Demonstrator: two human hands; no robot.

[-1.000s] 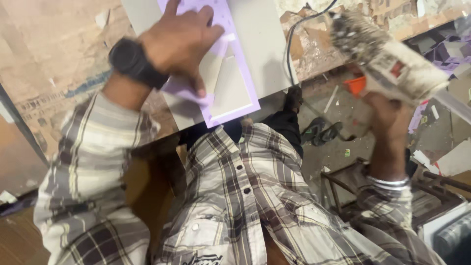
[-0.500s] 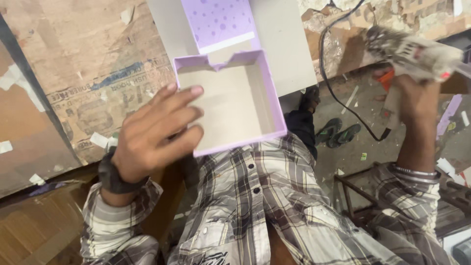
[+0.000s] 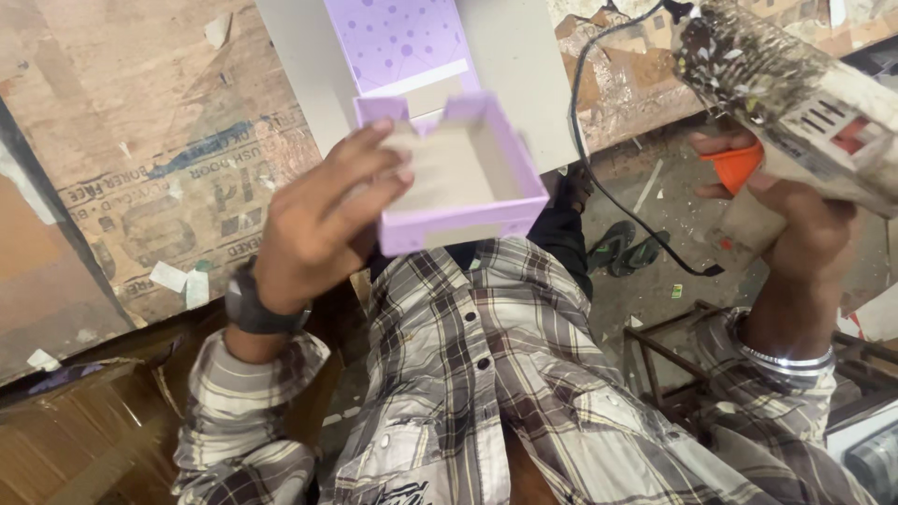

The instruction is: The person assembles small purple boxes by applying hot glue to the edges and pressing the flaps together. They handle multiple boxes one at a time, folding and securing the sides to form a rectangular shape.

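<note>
Left hand (image 3: 313, 220) held a shallow lilac box (image 3: 458, 173), open, pale cardboard inside, fingers curled over its near-left wall, above the lap. Right hand (image 3: 781, 210) gripped a glue-crusted glue gun (image 3: 786, 93), finger on orange trigger (image 3: 734, 164).

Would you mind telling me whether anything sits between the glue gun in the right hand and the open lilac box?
Nothing visible does. The glue gun in the right hand is apart from the lilac box, which the left hand touches; only open space lies between.

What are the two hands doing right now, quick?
Left hand: fingers curled onto the lilac cardboard box tray, gripping its near side.
Right hand: closed around the glue gun, finger on its orange trigger.
</note>
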